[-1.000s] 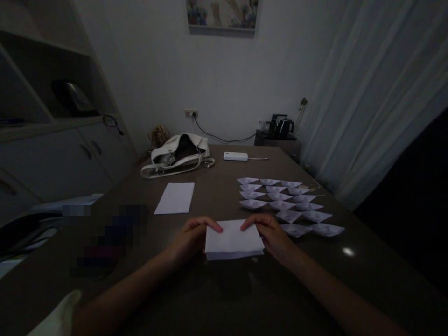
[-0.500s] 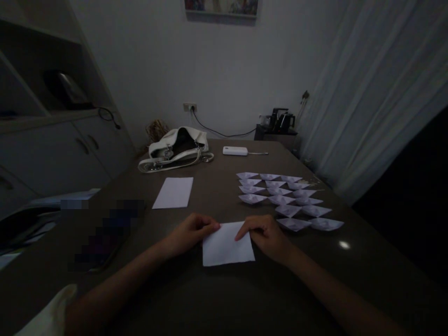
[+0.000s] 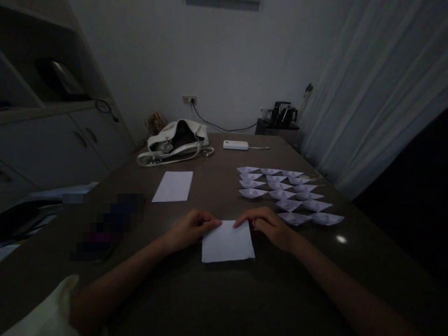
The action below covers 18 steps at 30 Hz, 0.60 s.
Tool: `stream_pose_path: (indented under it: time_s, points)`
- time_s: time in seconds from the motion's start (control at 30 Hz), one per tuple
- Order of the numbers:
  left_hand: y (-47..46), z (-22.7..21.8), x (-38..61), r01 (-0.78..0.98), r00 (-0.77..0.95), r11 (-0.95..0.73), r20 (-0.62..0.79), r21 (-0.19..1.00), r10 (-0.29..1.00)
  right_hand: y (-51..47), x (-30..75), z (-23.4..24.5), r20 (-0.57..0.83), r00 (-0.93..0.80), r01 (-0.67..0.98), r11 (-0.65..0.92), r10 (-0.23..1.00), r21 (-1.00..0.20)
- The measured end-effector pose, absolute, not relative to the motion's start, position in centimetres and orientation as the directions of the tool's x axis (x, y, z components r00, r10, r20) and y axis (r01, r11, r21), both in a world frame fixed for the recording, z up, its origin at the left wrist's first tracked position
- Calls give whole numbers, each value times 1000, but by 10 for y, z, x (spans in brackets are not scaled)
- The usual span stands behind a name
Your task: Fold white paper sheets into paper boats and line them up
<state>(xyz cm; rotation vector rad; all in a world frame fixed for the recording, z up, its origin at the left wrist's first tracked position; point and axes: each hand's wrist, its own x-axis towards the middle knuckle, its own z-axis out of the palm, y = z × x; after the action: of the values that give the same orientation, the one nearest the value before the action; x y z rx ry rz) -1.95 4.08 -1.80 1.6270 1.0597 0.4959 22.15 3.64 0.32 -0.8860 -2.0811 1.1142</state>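
A white sheet of paper [image 3: 227, 243], folded to a small rectangle, lies flat on the dark table in front of me. Its far left corner is pinched between the thumb and fingers of my left hand [image 3: 194, 229]. At the far right corner, my right hand [image 3: 268, 226] grips the sheet, its index finger stretched along the far edge and the other fingers curled, partly hidden. Just beyond that hand stand several folded paper boats [image 3: 294, 219] in rows. Left of centre, a stack of white paper [image 3: 173, 186] rests on the table.
Farther back on the table [image 3: 217, 163] are a white handbag [image 3: 178, 140] and a white power bank [image 3: 235, 145] with a short cable. A blurred-out flat object [image 3: 108, 228] lies to the left. Cabinets flank the left side; a curtain hangs on the right.
My right index finger has slid from the upper part of the sheet to its far edge. The left hand keeps its pinch. The camera view has tilted slightly downward.
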Motion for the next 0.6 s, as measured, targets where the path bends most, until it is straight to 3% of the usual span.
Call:
stream_pose_path:
  time_s: [0.13,0.3,0.6]
  points:
    - [36,-16,-15,387,525,-36,-188,921,830,35,211,-4,99,-447,313,259,889,-914]
    - [30,-13,-7,387,547,-52,-183,921,817,32,198,-15,-29,-435,377,152,900,-914]
    - [29,-14,-9,365,559,13,-230,931,797,31,199,-11,-43,-391,315,90,919,-945]
